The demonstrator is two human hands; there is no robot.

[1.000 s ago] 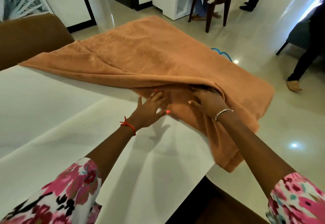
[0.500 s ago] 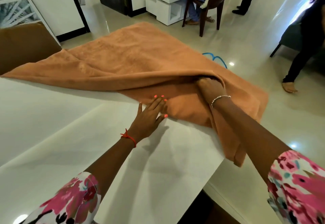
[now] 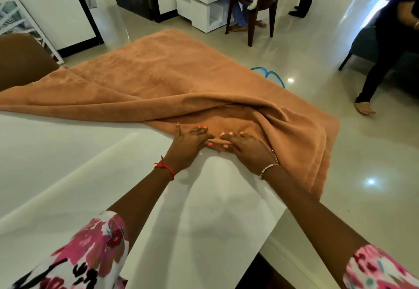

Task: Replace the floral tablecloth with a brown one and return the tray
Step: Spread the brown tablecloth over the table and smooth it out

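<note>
A brown tablecloth (image 3: 172, 73) lies bunched over the far part of the white table (image 3: 68, 152), its upper layer folded back in a thick ridge and its right side hanging over the table's edge. My left hand (image 3: 188, 145) and my right hand (image 3: 247, 150) meet side by side at the near edge of the cloth's lower layer, fingers curled onto it. The right wrist sits partly under the folded ridge. Neither a floral tablecloth nor a tray is in view.
A brown chair back (image 3: 20, 59) stands at the table's far left, by a framed picture (image 3: 15, 18). A blue object (image 3: 269, 75) lies on the floor beyond the cloth. A person sits on a dark chair (image 3: 256, 0) at a white side table (image 3: 199, 5); another person (image 3: 390, 39) stands right.
My right hand has come out from under the fold and moved left to the cloth's near edge. It now touches my left hand, whose fingers have curled from flat.
</note>
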